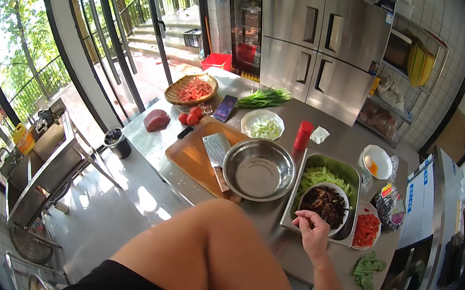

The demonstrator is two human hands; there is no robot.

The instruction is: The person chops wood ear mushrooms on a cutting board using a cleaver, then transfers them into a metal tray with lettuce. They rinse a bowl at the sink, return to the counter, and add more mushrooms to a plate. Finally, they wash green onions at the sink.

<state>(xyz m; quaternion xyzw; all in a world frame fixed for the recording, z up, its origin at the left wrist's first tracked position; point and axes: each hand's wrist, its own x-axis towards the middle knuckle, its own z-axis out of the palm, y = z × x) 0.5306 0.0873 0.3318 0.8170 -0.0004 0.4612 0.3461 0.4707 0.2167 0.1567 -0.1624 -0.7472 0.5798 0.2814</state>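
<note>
My right hand (313, 234), fingers curled, is over the near edge of a white bowl (345, 199) of dark shredded wood ear (323, 205). Whether anything is pinched between the fingertips cannot be made out. That bowl sits in a rectangular steel pan (357, 172) on top of cut pale green vegetable (320, 177). My left hand is out of view; a bent bare arm (219, 249) fills the lower middle. Beyond it stands a steel basin (259, 170), its rim overlapping a wooden cutting board (187, 152). A cleaver (217, 151) lies on the board, its handle beside the basin.
Around these are a red bottle (303, 136), a bowl of pale slices (265, 126), an egg bowl (376, 161), chopped red vegetable (366, 230), a green cloth (368, 270), tomatoes (192, 117), raw meat (157, 121), a phone (225, 108), scallions (265, 98) and a wicker basket (173, 93).
</note>
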